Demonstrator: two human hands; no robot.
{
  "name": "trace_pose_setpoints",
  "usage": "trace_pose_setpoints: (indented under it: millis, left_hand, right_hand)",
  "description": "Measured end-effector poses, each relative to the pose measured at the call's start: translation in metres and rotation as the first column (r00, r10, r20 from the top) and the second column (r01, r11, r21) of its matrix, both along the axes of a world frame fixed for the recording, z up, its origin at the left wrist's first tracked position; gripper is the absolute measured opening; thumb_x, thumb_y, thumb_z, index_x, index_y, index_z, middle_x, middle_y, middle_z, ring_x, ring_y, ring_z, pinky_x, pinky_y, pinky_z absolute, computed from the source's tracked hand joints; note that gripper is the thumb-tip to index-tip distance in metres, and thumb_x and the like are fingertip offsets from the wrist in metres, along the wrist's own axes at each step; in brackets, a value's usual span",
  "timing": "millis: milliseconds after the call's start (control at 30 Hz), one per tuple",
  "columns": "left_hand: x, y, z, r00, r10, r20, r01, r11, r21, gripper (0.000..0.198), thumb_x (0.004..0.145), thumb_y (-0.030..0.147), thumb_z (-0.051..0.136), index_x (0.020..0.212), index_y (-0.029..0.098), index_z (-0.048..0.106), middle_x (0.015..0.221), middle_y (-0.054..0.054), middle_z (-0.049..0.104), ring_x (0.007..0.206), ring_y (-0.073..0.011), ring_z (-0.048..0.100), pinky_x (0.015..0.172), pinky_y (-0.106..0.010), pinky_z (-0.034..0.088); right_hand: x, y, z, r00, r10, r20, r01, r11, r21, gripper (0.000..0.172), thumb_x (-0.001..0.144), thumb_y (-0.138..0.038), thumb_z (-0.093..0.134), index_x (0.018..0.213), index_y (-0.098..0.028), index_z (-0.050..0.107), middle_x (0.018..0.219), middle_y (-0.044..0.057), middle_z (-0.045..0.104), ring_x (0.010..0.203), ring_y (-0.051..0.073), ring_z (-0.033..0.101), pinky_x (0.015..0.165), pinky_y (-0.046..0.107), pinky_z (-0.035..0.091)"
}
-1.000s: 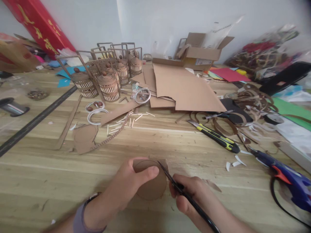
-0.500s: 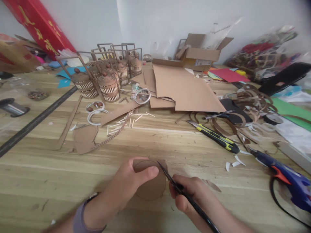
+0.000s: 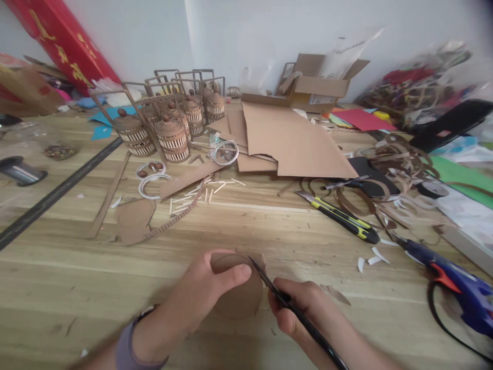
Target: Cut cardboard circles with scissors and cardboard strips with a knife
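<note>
My left hand (image 3: 215,282) grips a piece of brown cardboard (image 3: 241,300) low over the table, thumb on top and fingers underneath. A round outline is marked on it; part of its rim lies hidden under my hand. In my right hand (image 3: 308,306) are black scissors (image 3: 265,277), seen nearly edge-on. Their pointed tip lies at the cardboard's upper right, near the marked curve. My right fingers wrap around the handles, which run down to the bottom edge of the view.
A yellow-black utility knife (image 3: 339,218) and a blue glue gun (image 3: 442,277) lie to the right. Small lidded baskets (image 3: 173,139) stand at the back left. Cardboard sheets (image 3: 292,139), short sticks (image 3: 188,195) and another cardboard scrap (image 3: 134,221) lie beyond my hands.
The cardboard has shifted very slightly under the scissors. Both hands keep nearly the same place and grip.
</note>
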State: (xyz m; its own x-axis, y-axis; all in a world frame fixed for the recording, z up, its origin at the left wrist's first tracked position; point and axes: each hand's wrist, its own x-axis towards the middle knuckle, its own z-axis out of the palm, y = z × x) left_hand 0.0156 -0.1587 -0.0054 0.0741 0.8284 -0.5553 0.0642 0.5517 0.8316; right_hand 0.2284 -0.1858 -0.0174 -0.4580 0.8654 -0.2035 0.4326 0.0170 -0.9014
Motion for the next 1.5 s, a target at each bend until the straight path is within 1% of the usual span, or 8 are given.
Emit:
trace_pose_setpoints:
  millis: [133,300,500,767,1033,1133,1333,1500]
  left_hand:
    - [0.001,0.0,0.002,0.999,0.024,-0.028,-0.024,1.0,-0.012,0.058,0.055,0.052,0.085,0.102,0.021,0.07,0.109,-0.009,0.079,0.115,-0.0378,0.066,0.103,-0.05,0.046]
    - [0.002,0.002,0.005,1.0,-0.004,-0.007,0.004,1.0,-0.002,0.051,0.058,0.05,0.085,0.098,0.021,0.072,0.112,-0.01,0.079,0.117,-0.0382,0.066,0.102,-0.049,0.047]
    - [0.001,0.003,0.006,1.0,-0.013,-0.013,0.012,1.0,-0.008,0.056,0.058,0.049,0.084,0.103,0.019,0.069,0.112,-0.011,0.078,0.118,-0.0373,0.065,0.106,-0.049,0.045]
    - [0.0,0.003,0.007,0.999,-0.009,-0.04,0.009,1.0,0.007,0.051,0.059,0.049,0.086,0.1,0.022,0.071,0.113,-0.009,0.078,0.122,-0.0385,0.063,0.105,-0.05,0.044]
    - [-0.002,0.002,0.005,0.996,-0.013,-0.086,0.013,1.0,0.003,0.059,0.059,0.052,0.085,0.106,0.021,0.069,0.115,-0.01,0.077,0.122,-0.0387,0.062,0.106,-0.05,0.044]
    - [-0.002,0.003,0.007,0.995,-0.051,-0.085,0.053,0.998,0.025,0.056,0.061,0.051,0.084,0.106,0.02,0.071,0.115,-0.011,0.078,0.121,-0.0384,0.063,0.106,-0.051,0.044]
    - [-0.003,0.004,0.009,0.984,-0.174,-0.025,0.175,0.982,0.073,0.044,0.067,0.048,0.082,0.102,0.022,0.077,0.105,-0.008,0.081,0.114,-0.0365,0.068,0.105,-0.05,0.046]
    - [-0.004,0.004,0.006,0.985,-0.173,-0.024,0.174,0.981,0.081,0.042,0.068,0.048,0.082,0.101,0.022,0.078,0.107,-0.007,0.081,0.114,-0.0355,0.068,0.105,-0.048,0.046]
  right_hand:
    - [0.001,0.0,-0.001,1.0,0.008,0.006,-0.008,1.0,0.011,0.077,0.078,-0.095,0.033,0.068,-0.021,0.047,0.059,-0.005,0.038,0.053,0.011,0.032,0.047,0.023,0.022]
    - [0.002,-0.001,-0.003,0.999,0.011,0.046,-0.013,0.999,0.041,0.077,0.079,-0.095,0.032,0.068,-0.02,0.047,0.059,-0.005,0.037,0.053,0.01,0.033,0.046,0.024,0.021]
    - [0.002,0.0,-0.003,0.999,0.019,0.036,-0.02,0.999,0.039,0.075,0.081,-0.094,0.033,0.069,-0.02,0.047,0.059,-0.005,0.037,0.053,0.01,0.033,0.047,0.023,0.021]
    - [-0.001,0.004,0.005,0.999,0.018,0.05,-0.02,0.999,0.03,0.076,0.079,-0.095,0.033,0.065,-0.021,0.043,0.058,-0.005,0.035,0.052,0.011,0.032,0.047,0.024,0.021]
    - [0.003,0.0,0.001,0.999,0.024,0.032,-0.024,1.0,0.015,0.074,0.082,-0.092,0.038,0.067,-0.02,0.046,0.059,-0.005,0.038,0.053,0.01,0.033,0.047,0.023,0.021]
    - [0.002,0.001,0.002,1.0,0.02,0.019,-0.02,1.0,0.016,0.075,0.08,-0.093,0.038,0.068,-0.02,0.049,0.058,-0.005,0.041,0.052,0.01,0.033,0.046,0.022,0.024]
    - [0.003,0.005,0.007,0.997,0.066,0.033,-0.067,0.998,0.02,0.078,0.077,-0.096,0.037,0.072,-0.02,0.052,0.059,-0.006,0.041,0.052,0.01,0.033,0.047,0.022,0.027]
    - [0.001,0.005,0.009,0.998,0.036,0.047,-0.036,0.999,0.013,0.08,0.072,-0.1,0.032,0.067,-0.021,0.047,0.058,-0.005,0.038,0.053,0.011,0.032,0.048,0.023,0.026]
